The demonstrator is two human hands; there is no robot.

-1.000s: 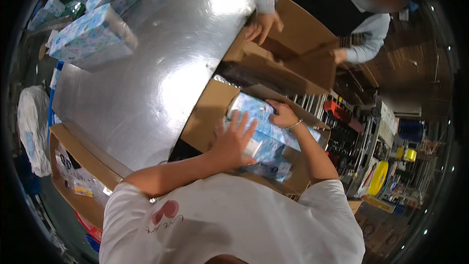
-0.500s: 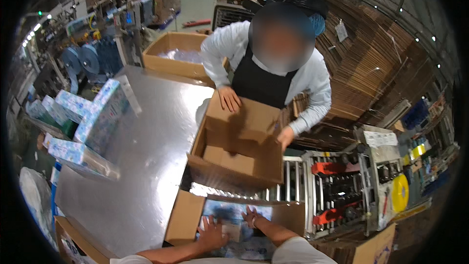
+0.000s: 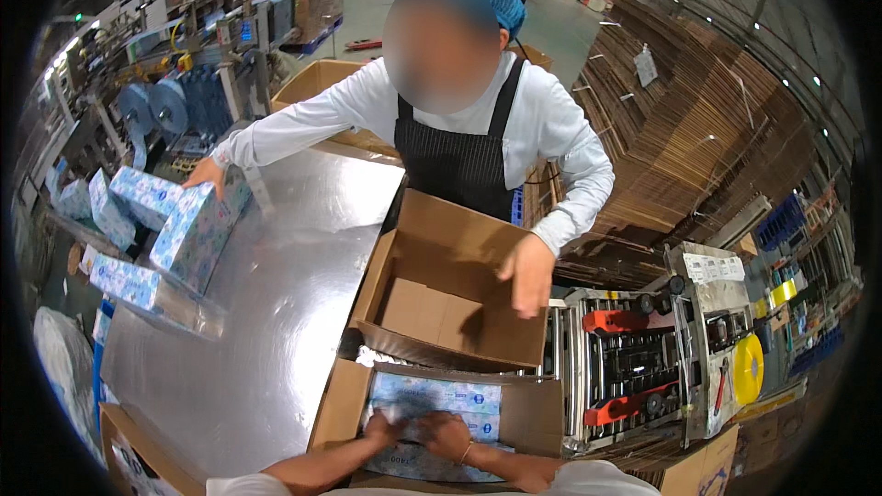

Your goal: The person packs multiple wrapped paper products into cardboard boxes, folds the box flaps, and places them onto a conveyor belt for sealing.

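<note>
In front of me stands an open cardboard carton (image 3: pixel 537 409) holding blue-and-white patterned packs (image 3: pixel 459 395) laid in rows. Both my hands are low over these packs, close together. My left hand (image 3: pixel 381 427) is at the left of them, its fingers smeared by motion. My right hand (image 3: pixel 446 434) has its fingers bent and drawn together; whatever lies in them is hidden. Between the hands is a blurred greyish patch that I cannot make out. Just beyond, a second open carton (image 3: pixel 441 308) shows its bare inside.
Across from me, a co-worker's one hand (image 3: pixel 207 176) touches stacked patterned packs (image 3: pixel 197 234) on the metal table (image 3: pixel 266 349); the other hand (image 3: pixel 531 274) hovers over the second carton's right side. A roller frame with red parts (image 3: pixel 616 321) stands right. Stacked flat cardboard (image 3: pixel 689 129) rises behind.
My hands have drawn closer together, and their spread fingers have bent. The co-worker has leaned left, reaching one hand from the second carton to the packs and lifting the other off its edge.
</note>
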